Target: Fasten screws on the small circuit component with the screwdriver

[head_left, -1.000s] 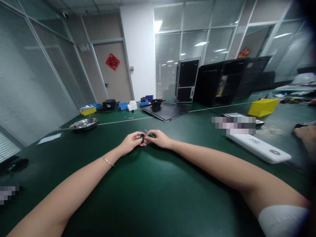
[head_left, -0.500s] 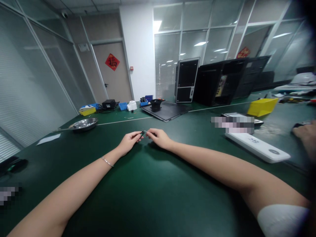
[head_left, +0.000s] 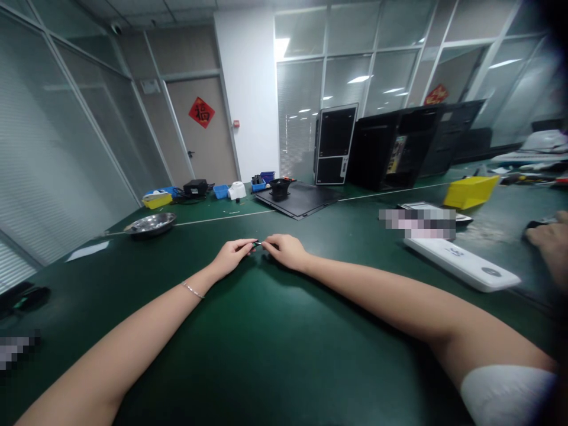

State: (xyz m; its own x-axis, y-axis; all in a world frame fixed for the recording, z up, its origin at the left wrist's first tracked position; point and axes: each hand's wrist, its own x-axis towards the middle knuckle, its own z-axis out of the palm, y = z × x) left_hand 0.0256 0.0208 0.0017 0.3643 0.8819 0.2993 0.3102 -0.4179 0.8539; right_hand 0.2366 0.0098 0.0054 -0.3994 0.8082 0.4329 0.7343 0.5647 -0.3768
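My left hand [head_left: 231,257] and my right hand [head_left: 284,250] meet above the dark green workbench [head_left: 275,331]. Between the fingertips of my left hand sits a tiny black part [head_left: 256,243], mostly hidden by the fingers. My right hand pinches a small screwdriver [head_left: 265,242], its thin metal shaft pointing at the black part. Fingers cover most of the tool, including its green handle. A thin chain bracelet [head_left: 193,290] circles my left wrist.
A steel bowl [head_left: 149,225] stands left of my hands, and a white flat device [head_left: 461,264] lies to the right. Beyond are a yellow bin [head_left: 470,192] and a black mat [head_left: 297,198]. A co-worker's hand [head_left: 550,242] rests at the right edge.
My hands have drawn closer together, and the screwdriver's shaft now meets the black part. Less of the tool shows than a second ago.
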